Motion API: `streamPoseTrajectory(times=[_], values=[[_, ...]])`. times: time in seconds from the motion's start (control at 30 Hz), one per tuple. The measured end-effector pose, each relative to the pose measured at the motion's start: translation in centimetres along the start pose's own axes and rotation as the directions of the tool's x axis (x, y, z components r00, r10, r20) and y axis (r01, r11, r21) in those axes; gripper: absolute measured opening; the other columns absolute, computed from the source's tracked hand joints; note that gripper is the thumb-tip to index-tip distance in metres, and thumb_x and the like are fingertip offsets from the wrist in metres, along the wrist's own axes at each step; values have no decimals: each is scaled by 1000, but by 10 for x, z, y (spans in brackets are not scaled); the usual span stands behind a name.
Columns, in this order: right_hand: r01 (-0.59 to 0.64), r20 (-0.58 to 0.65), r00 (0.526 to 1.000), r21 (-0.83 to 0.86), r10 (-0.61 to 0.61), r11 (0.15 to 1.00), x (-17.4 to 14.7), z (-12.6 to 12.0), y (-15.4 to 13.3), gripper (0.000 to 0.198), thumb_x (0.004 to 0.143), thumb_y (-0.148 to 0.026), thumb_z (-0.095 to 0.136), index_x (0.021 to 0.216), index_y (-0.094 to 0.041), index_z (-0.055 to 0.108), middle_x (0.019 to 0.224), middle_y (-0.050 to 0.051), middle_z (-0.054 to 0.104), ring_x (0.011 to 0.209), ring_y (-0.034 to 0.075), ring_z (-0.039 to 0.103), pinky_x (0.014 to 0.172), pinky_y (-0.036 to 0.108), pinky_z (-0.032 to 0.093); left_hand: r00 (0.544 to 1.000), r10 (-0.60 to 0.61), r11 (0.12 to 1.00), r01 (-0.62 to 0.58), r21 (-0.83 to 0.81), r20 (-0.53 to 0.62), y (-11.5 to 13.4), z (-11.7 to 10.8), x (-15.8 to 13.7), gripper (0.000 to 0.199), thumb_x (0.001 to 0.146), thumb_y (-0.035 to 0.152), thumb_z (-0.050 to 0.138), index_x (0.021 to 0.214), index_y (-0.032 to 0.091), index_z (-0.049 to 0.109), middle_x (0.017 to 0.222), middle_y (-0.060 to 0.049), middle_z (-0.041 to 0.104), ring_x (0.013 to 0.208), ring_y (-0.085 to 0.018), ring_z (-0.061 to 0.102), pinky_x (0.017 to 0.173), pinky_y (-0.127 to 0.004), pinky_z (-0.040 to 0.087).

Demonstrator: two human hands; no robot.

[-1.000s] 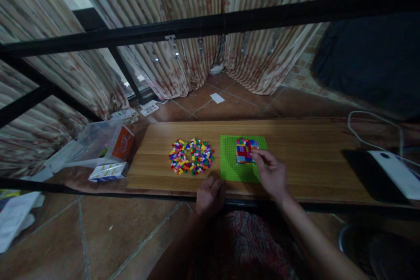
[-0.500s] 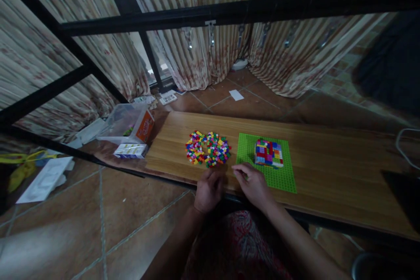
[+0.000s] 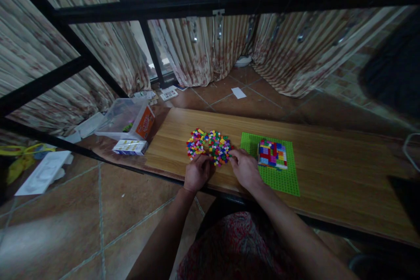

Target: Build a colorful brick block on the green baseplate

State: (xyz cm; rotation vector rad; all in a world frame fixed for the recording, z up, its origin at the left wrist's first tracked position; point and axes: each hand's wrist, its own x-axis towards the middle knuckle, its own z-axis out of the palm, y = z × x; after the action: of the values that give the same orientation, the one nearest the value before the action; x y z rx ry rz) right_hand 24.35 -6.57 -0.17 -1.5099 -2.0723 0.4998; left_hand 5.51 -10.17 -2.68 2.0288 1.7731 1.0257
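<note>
Small building bricks in many colours (image 3: 215,140) lie in a loose ring-like pile on the wooden bench. At the pile's front left edge is my left hand (image 3: 196,172), its fingers curled down onto the bricks; what they hold, if anything, is hidden. My right hand (image 3: 245,169) reaches to the pile's right edge with its fingers pressed together, and I cannot make out anything between them. Just right of it lies a green baseplate (image 3: 282,183), partly covered by that hand. A blocky multicoloured brick build (image 3: 272,154) with a white side sits on the plate.
The wooden bench (image 3: 328,162) runs across to the right, with a dark flat object (image 3: 402,197) at that end. On the left are a clear plastic bin (image 3: 120,116) with an orange label and a small white box (image 3: 130,147). Black metal bars (image 3: 183,6) cross in front of the curtains.
Both hands have moved forward to the brick pile, the left to its front edge and the right to its right edge. The view has shifted slightly.
</note>
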Motion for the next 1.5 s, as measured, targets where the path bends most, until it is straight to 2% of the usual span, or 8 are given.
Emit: streamPoseTrajectory(times=[0.13, 0.27, 0.5, 0.8, 0.97, 1.1, 1.27, 1.5], values=[[58, 32, 998, 79, -61, 995, 2, 13, -3, 16, 85, -21, 55, 95, -23, 68, 93, 5, 65, 84, 19, 61, 78, 30, 47, 999, -17, 999, 18, 28, -30, -3, 3, -1, 16, 89, 19, 50, 92, 20, 66, 89, -4, 67, 79, -13, 64, 72, -23, 51], [36, 1, 999, 80, -36, 996, 5, 21, 5, 14, 85, -22, 57, 90, -24, 69, 90, 5, 63, 82, 19, 61, 76, 30, 48, 1000, -17, 999, 18, 43, -20, -1, 3, -3, 15, 88, 22, 52, 93, 21, 66, 90, -4, 67, 79, -13, 64, 71, -23, 50], [-25, -56, 998, 17, 26, 1000, 11, 15, 12, 20, 84, -14, 52, 90, -22, 69, 91, 6, 64, 85, 19, 61, 79, 31, 48, 999, -31, 999, 32, 30, -11, 2, 3, -4, 13, 88, 23, 54, 94, 21, 65, 89, -4, 66, 77, -13, 63, 68, -22, 50], [62, 42, 997, 0, -62, 998, 13, 21, -3, 20, 85, -15, 52, 95, -21, 68, 99, 7, 61, 90, 21, 59, 83, 33, 47, 999, -25, 998, 27, 62, -39, 0, 6, -4, 13, 89, 24, 54, 95, 20, 64, 90, -4, 66, 78, -13, 63, 68, -22, 49], [59, 9, 998, 42, -60, 997, 13, 17, -4, 13, 86, -20, 53, 86, -22, 66, 94, 6, 62, 86, 20, 60, 80, 32, 47, 999, -20, 997, 22, 70, -31, 0, 6, -5, 14, 90, 25, 52, 95, 21, 64, 90, -4, 66, 79, -13, 64, 70, -23, 49], [-50, -47, 997, 281, 66, 958, 3, 5, -5, 13, 86, -29, 55, 88, -21, 65, 89, 4, 66, 76, 18, 62, 73, 31, 48, 999, -25, 995, 28, 91, -33, 1, 5, -5, 14, 90, 25, 52, 96, 22, 64, 91, -4, 67, 80, -14, 64, 69, -23, 49], [-165, -48, 969, 606, 244, 778, -13, -19, -1, 20, 81, -40, 61, 85, -21, 65, 77, 2, 68, 68, 17, 63, 63, 28, 49, 999, -16, 996, 19, 82, -41, 0, 4, -4, 13, 89, 24, 53, 96, 22, 64, 90, -3, 68, 80, -14, 65, 70, -23, 50], [-200, -141, 921, 628, 363, 752, -37, -49, 31, 27, 81, -43, 63, 97, -23, 71, 81, 3, 69, 70, 16, 62, 65, 30, 51, 998, 19, 997, -14, 77, -58, -2, 3, -1, 13, 89, 26, 53, 94, 21, 64, 92, -4, 68, 83, -15, 66, 73, -24, 52]])
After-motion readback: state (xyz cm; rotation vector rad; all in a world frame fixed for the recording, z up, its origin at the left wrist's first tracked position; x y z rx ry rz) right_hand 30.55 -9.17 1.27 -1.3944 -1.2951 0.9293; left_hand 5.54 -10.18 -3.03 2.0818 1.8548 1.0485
